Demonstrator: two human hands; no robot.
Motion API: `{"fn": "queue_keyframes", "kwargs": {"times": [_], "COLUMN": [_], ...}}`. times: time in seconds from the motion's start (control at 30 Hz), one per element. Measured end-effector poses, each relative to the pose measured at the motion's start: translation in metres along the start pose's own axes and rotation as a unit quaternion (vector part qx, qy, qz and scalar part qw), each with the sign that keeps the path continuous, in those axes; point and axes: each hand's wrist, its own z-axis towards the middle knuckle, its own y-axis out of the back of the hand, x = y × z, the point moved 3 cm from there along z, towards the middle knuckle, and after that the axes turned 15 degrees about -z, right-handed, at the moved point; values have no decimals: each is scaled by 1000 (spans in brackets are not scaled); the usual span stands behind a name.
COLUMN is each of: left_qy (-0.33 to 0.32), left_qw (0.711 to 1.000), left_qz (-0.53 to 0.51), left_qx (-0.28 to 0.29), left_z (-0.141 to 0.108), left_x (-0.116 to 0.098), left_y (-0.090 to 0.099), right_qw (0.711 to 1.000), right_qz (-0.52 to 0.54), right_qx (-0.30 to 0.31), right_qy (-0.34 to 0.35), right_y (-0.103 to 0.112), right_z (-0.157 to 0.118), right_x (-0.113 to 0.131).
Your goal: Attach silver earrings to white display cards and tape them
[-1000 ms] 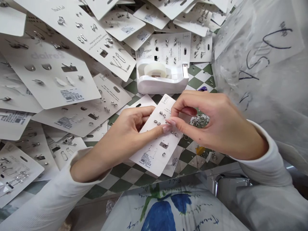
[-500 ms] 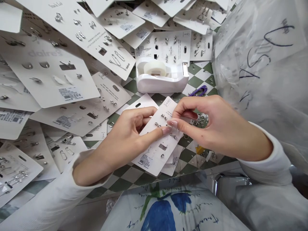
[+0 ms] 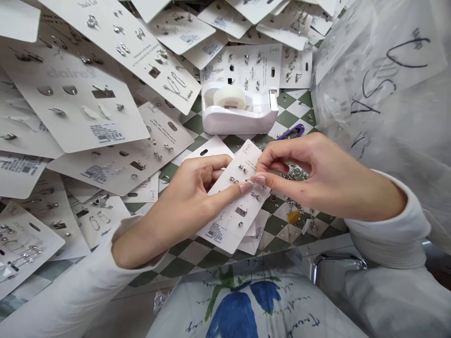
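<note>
A white earring card (image 3: pixel 229 220) with small silver earrings and a barcode label lies tilted in front of me. My left hand (image 3: pixel 207 192) grips its left side, thumb across the front and fingers behind. At the card's right edge my right hand (image 3: pixel 303 176) is closed, its thumb and index finger pinched together over the earrings near the left thumb tip. Whatever sits between those right fingertips is too small to make out. Other white cards (image 3: pixel 214 145) lie beneath the held card.
A white tape dispenser (image 3: pixel 239 119) stands behind the hands, beside a purple clip (image 3: pixel 292 132). Loose silver jewellery (image 3: pixel 298 172) and a yellow piece (image 3: pixel 293 216) lie on the checkered table (image 3: pixel 193 252). Earring cards (image 3: pixel 81 108) pile up leftward; a plastic bag (image 3: pixel 380 94) stands right.
The view has shifted slightly. My right hand has tilted a little, its fingertips still at the card. The left hand keeps its hold on the card.
</note>
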Motion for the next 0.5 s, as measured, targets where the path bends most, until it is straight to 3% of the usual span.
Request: {"fn": "queue_keyframes", "kwargs": {"times": [0.3, 0.5], "left_qy": [-10, -18], "left_qw": [1000, 1000], "left_qz": [-24, -17], "left_qx": [17, -1], "left_z": [-2, -1], "left_x": [-1, -2], "left_y": [-4, -4], "right_qw": [998, 997], "right_qz": [45, 64], "right_qx": [29, 22], "right_qy": [-42, -48], "right_y": [-5, -8], "right_z": [1, 2], "right_x": [-1, -1]}}
